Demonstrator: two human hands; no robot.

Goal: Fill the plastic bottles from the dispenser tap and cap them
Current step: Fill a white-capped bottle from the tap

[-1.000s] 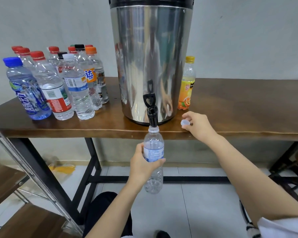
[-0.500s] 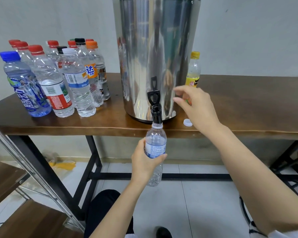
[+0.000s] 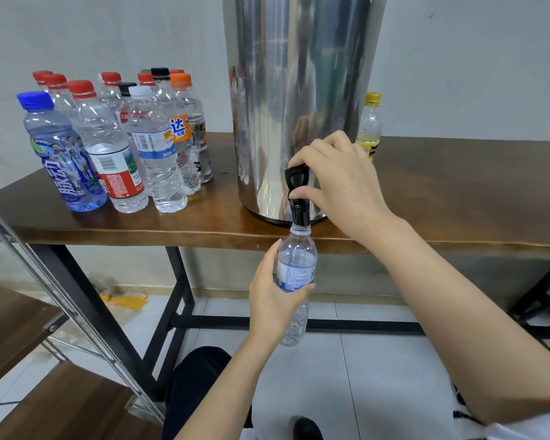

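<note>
A tall steel dispenser (image 3: pixel 302 100) stands on the wooden table (image 3: pixel 458 204), its black tap (image 3: pixel 297 198) hanging over the front edge. My left hand (image 3: pixel 272 300) grips a small clear uncapped bottle (image 3: pixel 296 277) with a blue-and-white label, its mouth right under the tap spout. My right hand (image 3: pixel 337 179) pinches the tap's black lever between thumb and forefinger. The bottle looks nearly empty. The white cap set down earlier is hidden behind my right hand.
Several capped bottles (image 3: pixel 118 144) with red, blue, white, black and orange caps stand at the table's left. A yellow-capped orange drink bottle (image 3: pixel 370 125) stands behind the dispenser on the right. Black table legs (image 3: pixel 175 300) and a metal-framed wooden shelf (image 3: pixel 45 328) lie below left.
My right hand left the white cap on the table edge, rose to the left and took hold of the tap lever. The left hand kept the bottle under the spout.
</note>
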